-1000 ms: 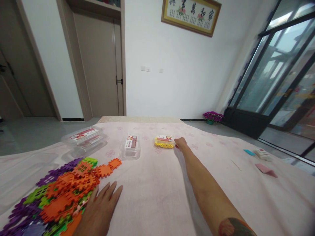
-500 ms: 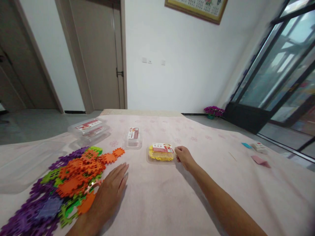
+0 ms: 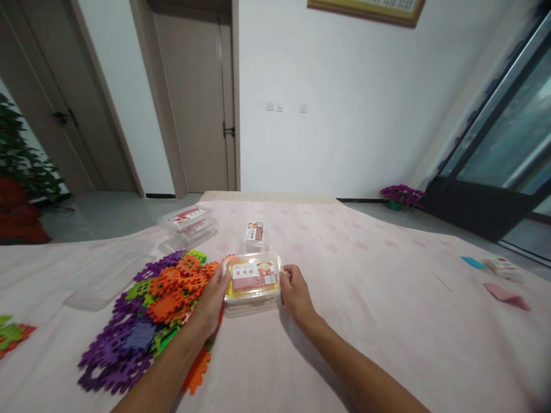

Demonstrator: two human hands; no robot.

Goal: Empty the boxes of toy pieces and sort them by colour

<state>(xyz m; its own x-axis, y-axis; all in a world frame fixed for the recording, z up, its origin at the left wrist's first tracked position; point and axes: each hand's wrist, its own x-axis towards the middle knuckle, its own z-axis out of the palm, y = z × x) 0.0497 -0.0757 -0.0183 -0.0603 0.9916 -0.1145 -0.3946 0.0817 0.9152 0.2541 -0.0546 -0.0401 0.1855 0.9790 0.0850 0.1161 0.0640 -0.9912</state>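
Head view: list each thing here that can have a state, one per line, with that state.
Yellow-filled box, lid on top; cannot tell whether latched
Left hand, gripping the box's left side
Right hand, gripping its right side
Plastic pieces by the left hand, heaped
Clear containers at back left, stacked
Door nearest the wall sockets, shut
Floral cloth, spread, creased
Framed picture, hanging

Looks like a home, living room or similar. Evidence: flat brown door (image 3: pixel 193 103) with lever handle upper left of centre, white wall plates (image 3: pixel 270 106) near top centre, gold-framed picture (image 3: pixel 365 10) cut off at top, potted purple flowers (image 3: pixel 402 195) right of centre, leafy plant (image 3: pixel 26 155) far left, pink flower-print cloth (image 3: pixel 365 298) across the lower half.
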